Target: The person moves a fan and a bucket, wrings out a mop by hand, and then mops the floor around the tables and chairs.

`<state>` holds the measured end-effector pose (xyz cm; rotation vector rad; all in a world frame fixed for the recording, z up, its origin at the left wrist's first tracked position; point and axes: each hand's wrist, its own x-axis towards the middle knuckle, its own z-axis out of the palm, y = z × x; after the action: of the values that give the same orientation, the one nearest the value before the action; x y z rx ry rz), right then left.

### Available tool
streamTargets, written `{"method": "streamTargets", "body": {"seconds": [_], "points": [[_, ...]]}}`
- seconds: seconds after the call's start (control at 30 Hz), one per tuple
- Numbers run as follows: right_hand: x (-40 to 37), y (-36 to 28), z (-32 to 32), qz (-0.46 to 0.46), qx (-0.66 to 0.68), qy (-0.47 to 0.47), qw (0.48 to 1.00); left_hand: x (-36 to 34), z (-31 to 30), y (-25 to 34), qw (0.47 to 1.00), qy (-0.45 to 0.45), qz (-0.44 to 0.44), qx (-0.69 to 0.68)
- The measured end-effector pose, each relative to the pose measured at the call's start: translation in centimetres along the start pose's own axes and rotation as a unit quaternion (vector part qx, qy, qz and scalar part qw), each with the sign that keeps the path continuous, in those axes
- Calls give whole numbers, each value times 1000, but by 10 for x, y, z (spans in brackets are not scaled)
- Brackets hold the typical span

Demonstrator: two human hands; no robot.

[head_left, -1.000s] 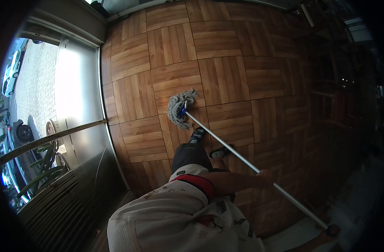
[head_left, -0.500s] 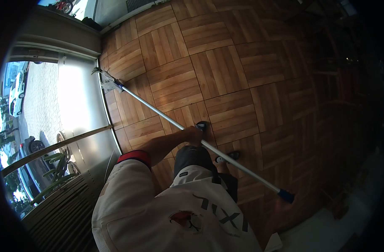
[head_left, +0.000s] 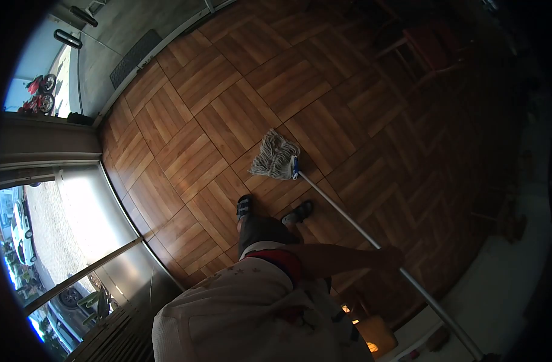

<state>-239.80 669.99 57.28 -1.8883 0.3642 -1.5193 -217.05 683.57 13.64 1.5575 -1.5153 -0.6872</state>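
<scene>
My left hand is closed around the metal handle of a mop, reaching across my body to the right. The handle slants from the floor down toward the lower right edge of view. At its far end, a grey string mop head lies spread on the wooden floor, just ahead of my feet. A blue connector joins head and handle. I cannot make out my right hand; the handle's near end runs into the dark lower right corner.
Parquet-patterned flooring surrounds my sandalled feet. Glass panels with a rail stand to the left, a glass door at upper left. A red chair stands in shade at upper right. A pale ledge lies lower right.
The mop head has swung from beside the left glass wall to the floor ahead of my feet. My left hand has moved right with the handle, and my view has turned.
</scene>
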Motion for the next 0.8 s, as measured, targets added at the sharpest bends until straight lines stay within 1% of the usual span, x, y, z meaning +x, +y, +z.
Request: {"method": "streamTargets", "body": {"seconds": [0.03, 0.07, 0.1, 0.13, 0.17, 0.2, 0.23, 0.27, 0.3, 0.33, 0.37, 0.4, 0.43, 0.47, 0.5, 0.53, 0.57, 0.63, 0.7, 0.73, 0.77, 0.8], "points": [[16, 20, -19, 25, 34, 27, 999, 15, 3, 6, 999, -15, -35, 13], [40, 62, -73, 125, 15, 158, 979, 24, 10, -1, 998, -22, -51, 23], [56, 107, -124, 221, -2, 285, 933, 30, 15, -15, 997, -28, -68, 32], [48, 144, -151, 232, 83, 172, 954, 35, 18, -32, 995, -34, -84, 43], [30, 179, -160, 234, 169, 55, 956, 34, 13, -53, 992, -42, -102, 61], [4, 185, -76, 244, 23, 203, 948, 23, -1, -72, 989, -47, -123, 72], [-23, 184, 11, 261, 45, 177, 948, 4, -62, -67, 975, -70, -208, 36], [-42, 237, -11, 324, 262, -15, 909, -10, -45, -117, 961, -77, -261, 48], [-71, 276, 12, 388, 367, -10, 845, -36, -84, -131, 952, -64, -291, 68], [-102, 255, 117, 410, 197, 145, 879, -61, -89, -177, 930, -49, -356, 75], [-126, 273, 157, 486, 254, 75, 833, -87, -119, -197, 892, -48, -429, 130], [-155, 278, 210, 490, 324, 15, 809, -114, -141, -227, 858, -1, -465, 216], [-180, 278, 251, 538, 363, -1, 761, -159, -145, -288, 835, 131, -491, 210], [-195, 273, 289, 569, 385, -53, 725, -182, -173, -290, 774, 165, -539, 288], [-212, 274, 320, 575, 391, -101, 711, -201, -196, -306, 732, 154, -609, 265], [-216, 269, 346, 583, 388, -120, 704, -209, -215, -312, 697, 135, -648, 274], [-211, 275, 364, 588, 385, -140, 697, -209, -220, -324, 662, 163, -663, 310], [-172, 319, 368, 574, 378, -146, 711, -165, -228, -331, 657, 119, -668, 328], [-115, 364, 334, 575, 373, -126, 718, -85, -215, -337, 745, 63, -613, 256], [-77, 388, 306, 569, 382, -105, 721, -27, -213, -326, 781, -32, -591, 201], [-37, 402, 271, 523, 376, -93, 759, 19, -197, -310, 851, -12, -491, 183], [18, 391, 239, 520, 311, -56, 794, 79, -175, -305, 860, -120, -469, 159]]}}
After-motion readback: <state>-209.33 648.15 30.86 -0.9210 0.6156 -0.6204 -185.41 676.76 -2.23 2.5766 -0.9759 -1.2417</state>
